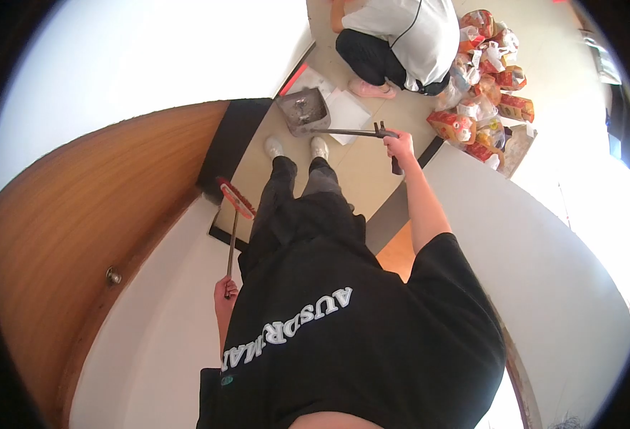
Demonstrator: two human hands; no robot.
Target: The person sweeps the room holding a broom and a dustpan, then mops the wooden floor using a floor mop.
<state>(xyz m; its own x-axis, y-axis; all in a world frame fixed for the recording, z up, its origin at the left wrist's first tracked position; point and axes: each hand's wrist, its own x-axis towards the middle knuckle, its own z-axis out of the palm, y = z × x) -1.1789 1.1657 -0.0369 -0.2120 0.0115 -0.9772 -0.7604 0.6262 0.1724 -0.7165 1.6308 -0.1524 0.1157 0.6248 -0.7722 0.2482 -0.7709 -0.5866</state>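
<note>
My left hand (225, 292) is low at my left side, fingers wrapped around the thin handle of a broom (233, 239). The broom's red head (236, 200) points away from me, beside my left leg near the wall. Out to the right, my right hand (399, 146) grips the dark handle of a long-handled dustpan (351, 131). Its grey pan (304, 127) is in front of my white shoes, with greyish debris inside that I cannot make out. A white sheet (347, 109) lies on the floor beside the pan.
A person in a white top (422, 43) crouches ahead. Several red and clear plastic bags (483, 93) are piled at the right. A wooden door (115, 214) with a metal knob (113, 275) stands at left, and a white wall panel (537, 250) at right.
</note>
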